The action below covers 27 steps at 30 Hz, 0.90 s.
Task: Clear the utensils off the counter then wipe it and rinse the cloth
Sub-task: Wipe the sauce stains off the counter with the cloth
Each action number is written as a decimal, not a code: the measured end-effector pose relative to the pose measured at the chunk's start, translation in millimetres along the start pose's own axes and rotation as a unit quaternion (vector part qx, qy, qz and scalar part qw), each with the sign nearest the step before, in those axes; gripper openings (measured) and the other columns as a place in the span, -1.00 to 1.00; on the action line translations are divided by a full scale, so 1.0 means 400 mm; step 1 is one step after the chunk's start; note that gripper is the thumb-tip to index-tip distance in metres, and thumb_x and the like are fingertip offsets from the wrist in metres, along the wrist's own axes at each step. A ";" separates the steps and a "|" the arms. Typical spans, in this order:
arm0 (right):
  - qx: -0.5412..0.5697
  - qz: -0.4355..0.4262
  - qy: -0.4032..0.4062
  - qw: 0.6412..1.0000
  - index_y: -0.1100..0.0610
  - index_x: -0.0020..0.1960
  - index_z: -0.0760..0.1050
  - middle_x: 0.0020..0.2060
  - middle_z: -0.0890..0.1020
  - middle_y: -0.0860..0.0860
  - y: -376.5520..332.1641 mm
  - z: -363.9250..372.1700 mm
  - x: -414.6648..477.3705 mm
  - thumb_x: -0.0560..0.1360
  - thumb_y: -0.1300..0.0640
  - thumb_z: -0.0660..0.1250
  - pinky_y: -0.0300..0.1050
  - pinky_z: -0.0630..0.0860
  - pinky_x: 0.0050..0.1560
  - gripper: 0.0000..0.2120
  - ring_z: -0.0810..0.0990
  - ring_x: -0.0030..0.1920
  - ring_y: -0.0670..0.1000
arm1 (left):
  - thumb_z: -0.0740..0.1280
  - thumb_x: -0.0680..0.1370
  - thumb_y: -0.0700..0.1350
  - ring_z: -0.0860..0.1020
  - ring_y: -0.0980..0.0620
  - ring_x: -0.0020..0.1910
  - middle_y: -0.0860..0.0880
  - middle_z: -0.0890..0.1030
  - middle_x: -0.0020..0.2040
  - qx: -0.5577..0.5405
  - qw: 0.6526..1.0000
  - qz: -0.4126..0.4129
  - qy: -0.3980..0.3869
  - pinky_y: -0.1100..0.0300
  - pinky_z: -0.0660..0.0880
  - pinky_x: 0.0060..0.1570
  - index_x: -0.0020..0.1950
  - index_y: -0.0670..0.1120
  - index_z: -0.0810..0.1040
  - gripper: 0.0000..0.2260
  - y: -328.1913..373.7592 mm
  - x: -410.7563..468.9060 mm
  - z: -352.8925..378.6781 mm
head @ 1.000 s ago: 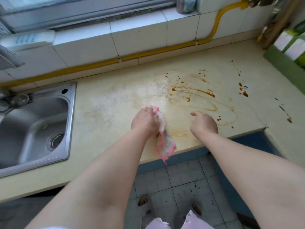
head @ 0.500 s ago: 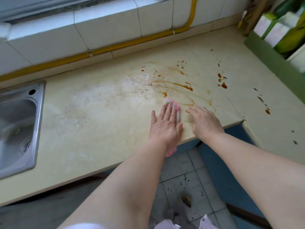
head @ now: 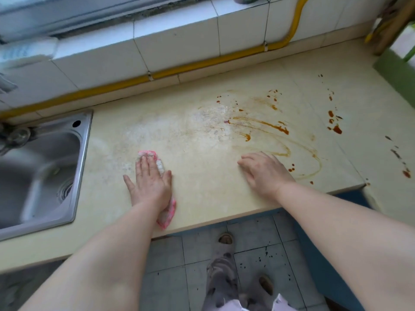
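Observation:
A pink-edged white cloth [head: 147, 154] lies on the cream counter [head: 202, 189], near the front edge and a little right of the sink. My left hand [head: 150, 182] presses flat on it with fingers stretched out; cloth shows past the fingertips and under the wrist. My right hand [head: 265, 171] rests on the counter further right with fingers loosely bent and nothing in it. Brown sauce smears and drops [head: 269, 127] spread over the counter behind and to the right of my right hand. A pale wiped patch lies left of the smears. No utensils are in view.
A steel sink [head: 45, 173] is set into the counter at the left, with a tap [head: 15, 135] at its back. A yellow pipe [head: 202, 63] runs along the tiled wall. A green box [head: 396, 72] stands at the far right. Tiled floor lies below the counter edge.
My left hand has slid the cloth left, away from the sauce smears and towards the sink. My right hand has stayed on the counter near the front edge.

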State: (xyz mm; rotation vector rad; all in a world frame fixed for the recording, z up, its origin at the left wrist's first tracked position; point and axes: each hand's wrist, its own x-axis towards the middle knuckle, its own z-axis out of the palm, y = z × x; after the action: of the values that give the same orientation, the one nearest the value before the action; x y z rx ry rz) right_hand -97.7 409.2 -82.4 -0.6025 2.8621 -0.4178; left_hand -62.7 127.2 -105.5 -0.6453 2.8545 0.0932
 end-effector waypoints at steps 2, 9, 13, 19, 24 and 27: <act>-0.003 -0.010 0.005 1.000 -0.01 0.31 0.47 0.29 0.48 -0.10 0.006 -0.005 0.014 0.62 0.01 0.13 -0.08 0.25 0.39 -0.69 0.37 0.33 -0.03 | -0.09 0.64 0.18 -0.25 0.05 0.55 -0.01 -0.21 0.59 -0.013 1.000 -0.016 -0.001 -0.19 -0.29 0.45 0.59 -0.08 -0.21 -0.38 0.019 0.033 -0.004; -0.008 -0.043 0.016 0.999 -0.02 0.13 0.52 0.12 0.50 -0.10 0.017 -0.011 0.044 0.59 -0.04 0.17 -0.11 0.36 0.22 -0.78 0.42 0.18 -0.02 | -0.09 0.62 0.21 -0.22 0.02 0.56 -0.03 -0.18 0.60 -0.011 1.000 0.006 0.003 -0.19 -0.27 0.45 0.60 -0.11 -0.17 -0.34 0.105 0.176 -0.032; 0.001 -0.049 0.014 0.999 -0.02 0.09 0.54 0.08 0.54 -0.10 0.027 -0.019 0.057 0.56 -0.05 0.22 -0.06 0.47 0.13 -0.79 0.48 0.12 -0.02 | -0.09 0.61 0.23 -0.23 0.02 0.56 -0.04 -0.17 0.60 0.000 0.999 0.046 0.007 -0.18 -0.26 0.46 0.60 -0.11 -0.17 -0.33 0.187 0.250 -0.042; 0.011 0.040 0.071 0.997 0.02 0.11 0.60 0.07 0.64 -0.05 0.089 -0.052 0.074 0.51 0.19 0.29 -0.02 0.49 0.14 -0.77 0.57 0.12 0.04 | -0.12 0.61 0.25 -0.22 -0.01 0.56 -0.05 -0.18 0.59 0.015 0.993 0.115 0.001 -0.16 -0.27 0.46 0.59 -0.11 -0.18 -0.32 0.330 0.291 -0.048; -0.017 0.212 0.098 0.972 -0.03 0.25 0.51 0.19 0.56 -0.05 0.205 -0.084 0.020 0.53 0.24 0.20 -0.06 0.36 0.21 -0.65 0.46 0.23 0.02 | -0.14 0.60 0.27 -0.22 -0.02 0.56 -0.07 -0.19 0.59 0.019 0.983 0.181 -0.001 -0.16 -0.25 0.48 0.59 -0.12 -0.19 -0.30 0.439 0.280 -0.044; -0.029 0.306 0.100 0.946 0.01 0.34 0.43 0.26 0.49 -0.02 0.263 -0.096 -0.028 0.51 0.32 0.15 -0.05 0.33 0.25 -0.55 0.40 0.27 0.04 | -0.14 0.59 0.27 -0.23 -0.02 0.56 -0.06 -0.19 0.59 0.021 0.975 0.221 -0.002 -0.16 -0.25 0.48 0.59 -0.12 -0.20 -0.30 0.500 0.258 -0.039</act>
State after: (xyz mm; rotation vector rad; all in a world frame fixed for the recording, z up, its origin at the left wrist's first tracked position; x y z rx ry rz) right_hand -135.1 515.1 -77.3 0.3520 3.0480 -0.3002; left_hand -243.1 262.7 -110.1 0.0097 2.9322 0.1018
